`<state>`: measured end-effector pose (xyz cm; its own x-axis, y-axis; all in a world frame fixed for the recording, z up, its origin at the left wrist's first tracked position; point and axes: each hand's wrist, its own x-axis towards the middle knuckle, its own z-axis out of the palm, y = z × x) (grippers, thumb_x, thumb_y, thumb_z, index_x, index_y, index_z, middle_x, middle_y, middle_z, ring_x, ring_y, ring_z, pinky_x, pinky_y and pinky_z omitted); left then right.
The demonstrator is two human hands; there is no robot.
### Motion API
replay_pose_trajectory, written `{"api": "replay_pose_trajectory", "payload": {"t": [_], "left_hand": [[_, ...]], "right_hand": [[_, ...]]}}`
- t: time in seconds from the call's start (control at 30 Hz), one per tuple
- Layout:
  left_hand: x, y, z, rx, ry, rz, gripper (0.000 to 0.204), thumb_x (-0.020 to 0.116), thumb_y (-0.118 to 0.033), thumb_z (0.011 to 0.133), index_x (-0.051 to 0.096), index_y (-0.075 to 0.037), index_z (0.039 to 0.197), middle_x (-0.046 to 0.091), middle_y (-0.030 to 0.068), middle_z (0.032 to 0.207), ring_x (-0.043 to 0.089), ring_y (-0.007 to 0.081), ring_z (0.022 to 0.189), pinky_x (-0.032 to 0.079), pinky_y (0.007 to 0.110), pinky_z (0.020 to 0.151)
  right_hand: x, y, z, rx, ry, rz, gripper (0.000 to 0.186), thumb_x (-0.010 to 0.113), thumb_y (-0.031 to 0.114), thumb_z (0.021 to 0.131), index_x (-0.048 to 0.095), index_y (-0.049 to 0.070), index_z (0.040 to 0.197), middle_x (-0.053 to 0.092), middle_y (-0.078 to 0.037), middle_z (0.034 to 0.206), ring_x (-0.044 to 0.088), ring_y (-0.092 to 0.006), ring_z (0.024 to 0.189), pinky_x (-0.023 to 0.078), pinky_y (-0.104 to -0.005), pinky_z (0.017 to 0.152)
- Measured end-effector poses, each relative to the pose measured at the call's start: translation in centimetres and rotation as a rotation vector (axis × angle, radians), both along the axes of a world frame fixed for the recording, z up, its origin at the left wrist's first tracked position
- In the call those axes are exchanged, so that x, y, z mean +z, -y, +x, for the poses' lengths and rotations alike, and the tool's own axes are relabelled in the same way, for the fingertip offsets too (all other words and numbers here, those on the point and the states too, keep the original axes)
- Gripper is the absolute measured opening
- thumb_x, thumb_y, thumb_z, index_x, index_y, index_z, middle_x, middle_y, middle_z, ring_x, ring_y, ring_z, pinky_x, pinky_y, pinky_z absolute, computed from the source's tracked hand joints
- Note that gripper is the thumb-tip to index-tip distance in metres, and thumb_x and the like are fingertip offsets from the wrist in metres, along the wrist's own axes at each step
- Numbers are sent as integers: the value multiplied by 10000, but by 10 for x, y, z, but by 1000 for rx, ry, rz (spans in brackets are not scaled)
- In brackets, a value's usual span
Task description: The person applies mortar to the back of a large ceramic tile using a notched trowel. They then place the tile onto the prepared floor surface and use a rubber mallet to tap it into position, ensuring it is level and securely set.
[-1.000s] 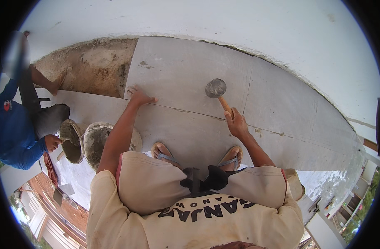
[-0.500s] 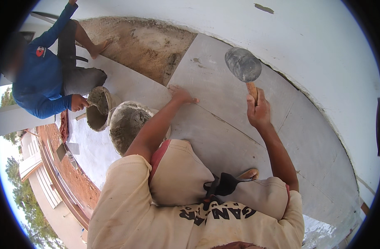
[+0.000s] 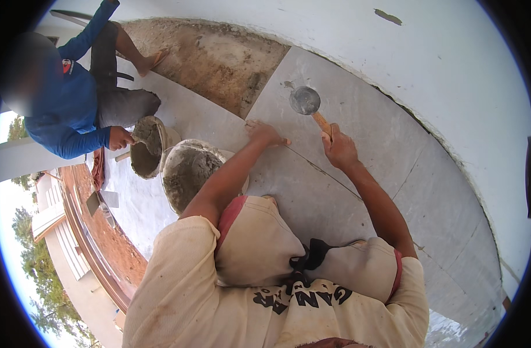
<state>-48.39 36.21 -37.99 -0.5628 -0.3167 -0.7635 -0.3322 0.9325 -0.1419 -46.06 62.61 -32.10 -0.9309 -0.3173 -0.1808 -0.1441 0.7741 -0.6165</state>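
Note:
A rubber mallet (image 3: 305, 101) with a dark grey, smeared head and a wooden handle is gripped in my right hand (image 3: 340, 149). Its head is over the large grey floor tile (image 3: 341, 95) beside the white wall; I cannot tell whether it touches the surface. My left hand (image 3: 265, 134) rests with spread fingers on the tiles, at the joint near the corner of the bare patch. That joint (image 3: 320, 168) runs from my left hand toward my right forearm. Beside my left forearm stands a mortar-caked bucket (image 3: 181, 174), partly hidden by the arm.
Bare sandy ground (image 3: 219, 64) lies beyond the tile edge. At the left a co-worker in a blue shirt (image 3: 62, 122) squats, one hand at a second mortar-smeared bucket (image 3: 145, 149). The white wall (image 3: 451, 69) curves along the right. Red soil (image 3: 82, 191) shows outside at the left.
The mallet has come down and left from its raised position toward the tile, my right hand moving with it. My left hand stays at the joint. The co-worker's head leans further into view.

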Motion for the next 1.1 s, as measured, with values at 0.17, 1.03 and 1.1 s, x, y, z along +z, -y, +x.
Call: {"api": "replay_pose_trajectory", "payload": {"t": [0.17, 1.03, 1.1], "left_hand": [[4, -4, -3, -28, 21, 8, 1344, 748, -785, 704, 231, 101, 1572, 146, 308, 1668, 76, 501, 1549, 125, 585, 1239], [48, -141, -42, -570, -315, 353, 1410, 848, -624, 694, 27, 79, 1599, -36, 276, 1687, -36, 441, 1570, 138, 643, 1226], [40, -137, -31, -551, -302, 346, 1406, 849, -621, 698, 27, 77, 1600, -37, 273, 1688, -36, 437, 1571, 137, 638, 1229]], "right_hand": [[10, -4, -14, -22, 100, 36, 396, 500, 393, 1048, 527, 9, 1143, 686, -245, 834, 686, -460, 830, 528, -564, 761], [-3, -35, -133, -47, -112, 104, 428, 502, 402, 1044, 511, 4, 1203, 699, -265, 860, 688, -469, 832, 539, -568, 752], [23, -25, -128, -43, -68, 49, 429, 503, 399, 1045, 510, 1, 1204, 698, -264, 849, 691, -468, 820, 544, -561, 742]]}}
